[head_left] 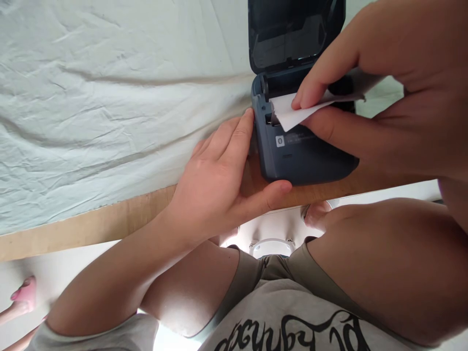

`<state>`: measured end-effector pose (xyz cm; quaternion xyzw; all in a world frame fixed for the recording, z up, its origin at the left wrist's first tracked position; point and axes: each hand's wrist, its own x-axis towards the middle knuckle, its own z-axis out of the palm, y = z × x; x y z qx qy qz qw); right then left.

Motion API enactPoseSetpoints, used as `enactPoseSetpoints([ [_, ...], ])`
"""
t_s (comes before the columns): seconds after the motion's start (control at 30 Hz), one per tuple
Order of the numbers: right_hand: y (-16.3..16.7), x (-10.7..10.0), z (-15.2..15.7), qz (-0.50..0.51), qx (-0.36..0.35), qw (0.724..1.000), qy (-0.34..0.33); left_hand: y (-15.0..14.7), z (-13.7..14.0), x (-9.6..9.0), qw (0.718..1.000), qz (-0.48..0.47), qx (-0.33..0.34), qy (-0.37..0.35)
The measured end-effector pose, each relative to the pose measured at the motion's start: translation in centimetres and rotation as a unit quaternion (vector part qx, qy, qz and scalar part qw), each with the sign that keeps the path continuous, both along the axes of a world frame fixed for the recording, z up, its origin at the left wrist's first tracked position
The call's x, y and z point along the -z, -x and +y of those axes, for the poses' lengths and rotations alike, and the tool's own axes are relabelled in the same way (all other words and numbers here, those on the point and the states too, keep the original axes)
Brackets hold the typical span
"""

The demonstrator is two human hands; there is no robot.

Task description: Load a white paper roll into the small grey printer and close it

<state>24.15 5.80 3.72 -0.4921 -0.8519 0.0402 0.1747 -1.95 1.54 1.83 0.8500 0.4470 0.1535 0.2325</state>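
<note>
A small dark blue label printer (310, 161) sits near the table's front edge, its black lid (292, 39) swung up at the back. My right hand (380, 97) pinches a strip of white paper (292, 109) between thumb and forefinger above the compartment. The strip's torn end points toward the printer's left; my fingers hide part of the compartment. Along the printer's left side lies my left hand (219, 170), fingers stretched out, fingertips touching the casing and thumb extended by its front edge. A small white symbol label (280, 141) shows on the casing.
A wrinkled pale cloth (109, 97) covers most of the table. Bare wooden edge (139, 209) shows along the front. My legs are below it, and another person's foot in a pink slipper (27, 290) is at the lower left.
</note>
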Motion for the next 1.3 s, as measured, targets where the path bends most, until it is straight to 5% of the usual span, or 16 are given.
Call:
enactPoseSetpoints([
  [0.1, 0.2, -0.2, -0.3, -0.058, -0.033, 0.998, -0.015, 0.0, 0.0, 0.0, 1.0, 0.001, 0.003, -0.003],
  [0.57, 1.2, -0.2, -0.2, -0.039, -0.071, 0.996, -0.026, 0.0, -0.1, 0.1, 1.0, 0.0, 0.007, 0.0],
  [0.83, -2.6, 9.4, -2.2, 0.105, -0.048, 0.991, 0.071, 0.1, 0.0, 0.1, 1.0, 0.008, 0.01, 0.002],
  [0.9, -3.0, 10.1, -2.3, 0.118, -0.028, 0.991, 0.063, 0.1, 0.0, 0.1, 1.0, 0.011, 0.011, 0.004],
  [1.07, -1.9, 4.6, -0.5, 0.141, 0.015, 0.99, 0.025, 0.1, 0.0, 0.2, 1.0, 0.013, 0.015, -0.003],
  [1.17, -0.4, 0.8, 0.1, 0.017, -0.022, 1.0, 0.002, 0.1, 0.0, 0.2, 1.0, 0.016, 0.016, -0.002],
  [1.3, 1.0, -0.4, -0.5, -0.077, -0.028, 0.996, -0.041, 0.1, 0.1, 0.1, 1.0, 0.019, 0.014, -0.001],
])
